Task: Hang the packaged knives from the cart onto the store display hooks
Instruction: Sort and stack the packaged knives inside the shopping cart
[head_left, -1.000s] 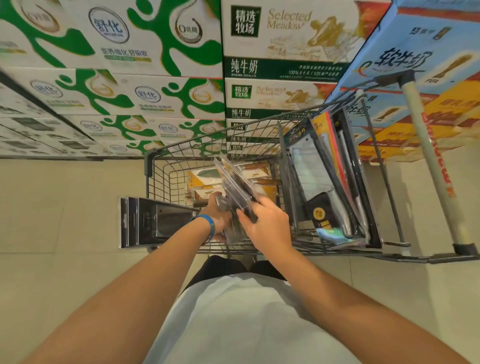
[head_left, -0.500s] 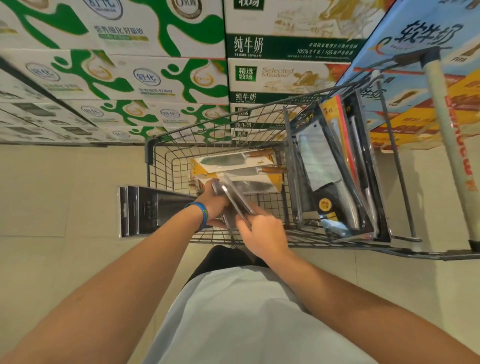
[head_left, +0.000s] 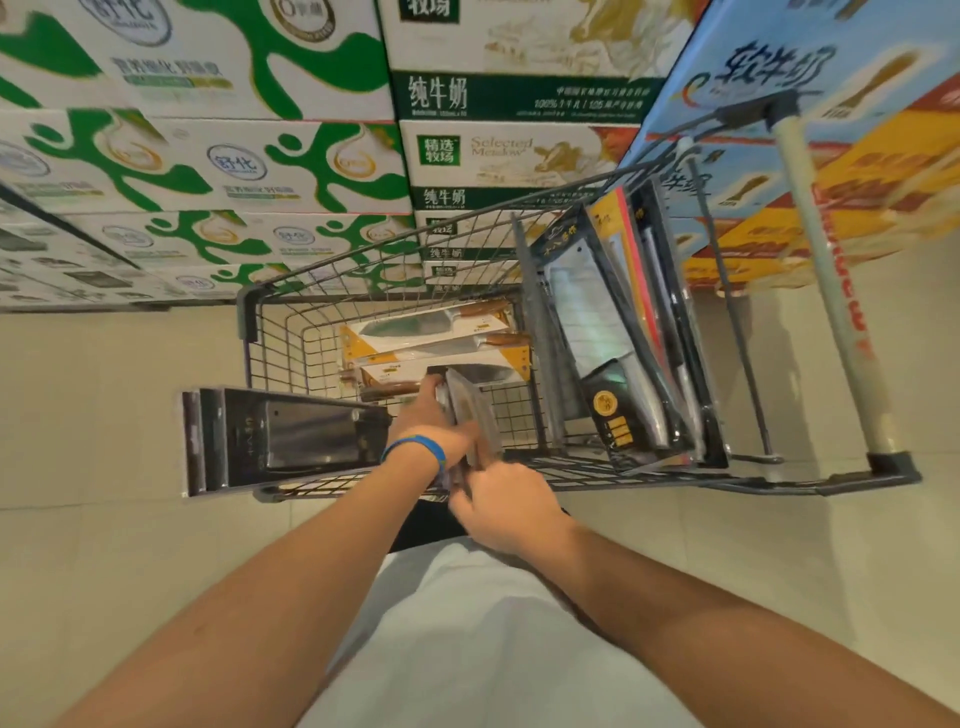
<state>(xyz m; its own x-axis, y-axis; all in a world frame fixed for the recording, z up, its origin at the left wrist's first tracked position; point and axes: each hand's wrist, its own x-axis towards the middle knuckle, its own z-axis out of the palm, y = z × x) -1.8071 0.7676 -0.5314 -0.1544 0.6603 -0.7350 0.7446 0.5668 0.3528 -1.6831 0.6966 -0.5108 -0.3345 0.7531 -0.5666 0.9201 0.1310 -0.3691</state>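
A wire shopping cart (head_left: 291, 332) stands in front of me with packaged knives in it. My left hand (head_left: 434, 423), blue band at the wrist, and my right hand (head_left: 498, 501) both grip a small stack of clear-packed knives (head_left: 470, 410) at the cart's near edge. White and yellow knife boxes (head_left: 436, 338) lie flat on the cart floor. Tall black knife packs (head_left: 618, 332) lean upright at the cart's right side. More black packs (head_left: 280, 436) stick out over the cart's left side. No display hooks are in view.
Stacked milk cartons (head_left: 218, 156) form a wall beyond the cart, with blue and orange cartons (head_left: 810, 156) at the right. The cart's handle bar (head_left: 826, 291) runs along the right. Beige tiled floor (head_left: 104, 545) lies around me.
The stack of clear packs has come down and toward me, from tilted up above the cart floor to low at the near edge. The flat boxes beneath have come into full sight.
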